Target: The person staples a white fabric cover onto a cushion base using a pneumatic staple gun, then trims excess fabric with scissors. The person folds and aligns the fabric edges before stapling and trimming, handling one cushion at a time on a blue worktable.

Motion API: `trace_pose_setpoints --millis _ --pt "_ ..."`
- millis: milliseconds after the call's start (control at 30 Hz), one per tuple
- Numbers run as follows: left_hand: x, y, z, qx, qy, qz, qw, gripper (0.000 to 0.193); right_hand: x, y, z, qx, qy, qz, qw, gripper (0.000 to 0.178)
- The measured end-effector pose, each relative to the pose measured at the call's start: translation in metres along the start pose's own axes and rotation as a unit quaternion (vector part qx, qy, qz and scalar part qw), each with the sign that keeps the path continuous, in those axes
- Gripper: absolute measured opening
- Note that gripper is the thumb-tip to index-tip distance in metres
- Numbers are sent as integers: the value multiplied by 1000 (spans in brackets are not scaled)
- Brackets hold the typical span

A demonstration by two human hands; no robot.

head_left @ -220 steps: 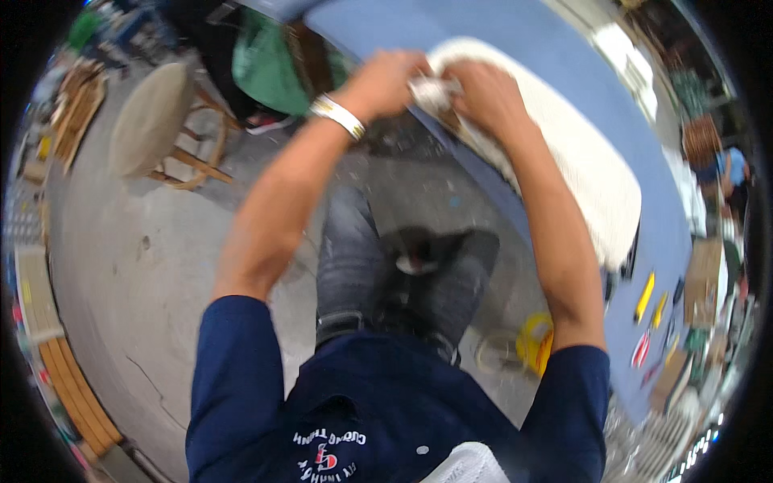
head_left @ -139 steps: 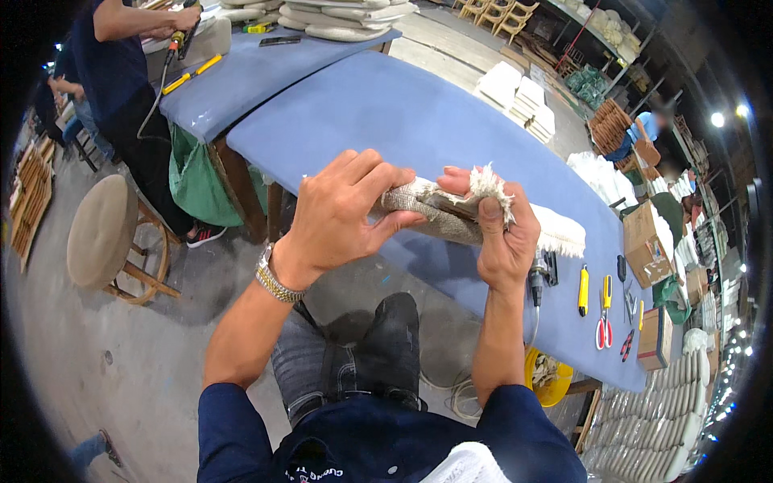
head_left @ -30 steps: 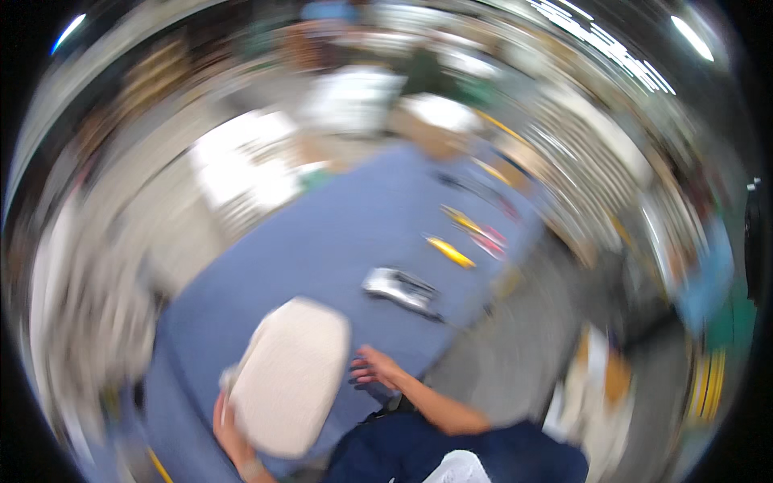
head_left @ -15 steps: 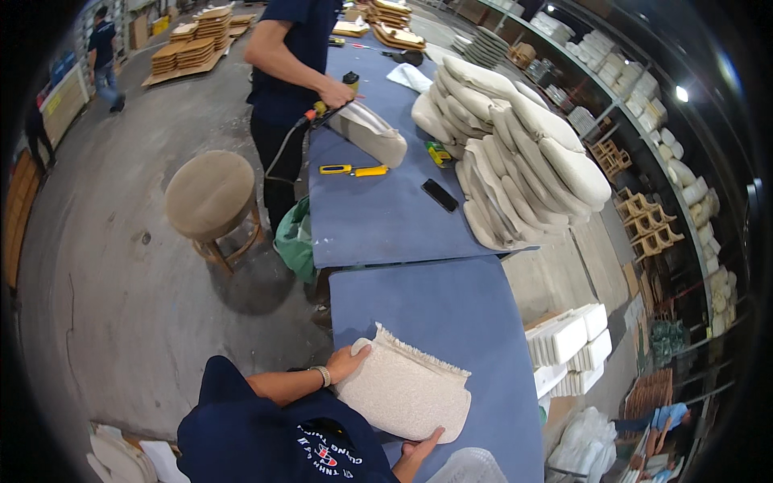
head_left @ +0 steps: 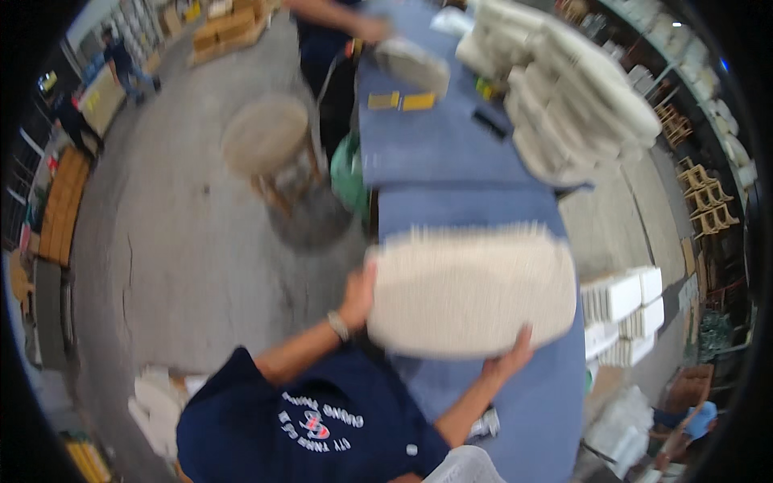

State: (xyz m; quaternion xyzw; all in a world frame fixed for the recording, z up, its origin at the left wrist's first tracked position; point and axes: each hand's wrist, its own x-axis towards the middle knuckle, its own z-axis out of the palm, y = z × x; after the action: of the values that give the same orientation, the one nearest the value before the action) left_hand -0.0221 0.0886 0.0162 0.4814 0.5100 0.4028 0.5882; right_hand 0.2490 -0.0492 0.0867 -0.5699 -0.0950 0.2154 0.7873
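A beige fabric-covered cushion (head_left: 471,294), blurred by motion, is held above the blue table (head_left: 451,205), its frayed cloth edge on the far side. Gripping its left end is my left hand (head_left: 360,296), with a band on the wrist. My right hand (head_left: 511,354) holds the near edge towards the right, thumb on top and the other fingers partly hidden. Beside my right forearm lies a small silvery object (head_left: 485,424), too blurred to name.
Across the table a co-worker's hand (head_left: 372,30) is over another cushion (head_left: 412,68). Yellow-handled tools (head_left: 417,102) and a black phone (head_left: 489,123) lie near a cushion stack (head_left: 576,88). A round stool (head_left: 270,135) stands left; white pads (head_left: 624,302) are piled right.
The cushion has come up and turned, its broad face now squarer to view and its frayed edge farthest away. Both hands moved with it, and the whole view has shifted.
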Motion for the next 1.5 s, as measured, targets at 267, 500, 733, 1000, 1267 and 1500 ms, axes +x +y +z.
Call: trace_pose_setpoints --millis 267,500,733,1000,1267,1500 --pt "-18 111 -88 -86 95 35 991 56 -33 23 68 83 -82 159 980 76" --pt "-31 68 -152 -1 254 104 962 66 -50 -1 64 41 -109 139 983 96" --pt "3 38 -278 -15 301 56 952 70 -37 6 185 -82 -349 82 930 87" --pt "-41 72 -389 43 405 -59 911 69 -52 51 322 -239 -673 103 692 78" --pt "-161 -28 -365 -318 368 3 874 56 -91 115 395 -277 -685 167 652 51" --pt "-159 -83 -287 -582 520 169 602 74 -179 127 449 -156 -865 139 456 61"
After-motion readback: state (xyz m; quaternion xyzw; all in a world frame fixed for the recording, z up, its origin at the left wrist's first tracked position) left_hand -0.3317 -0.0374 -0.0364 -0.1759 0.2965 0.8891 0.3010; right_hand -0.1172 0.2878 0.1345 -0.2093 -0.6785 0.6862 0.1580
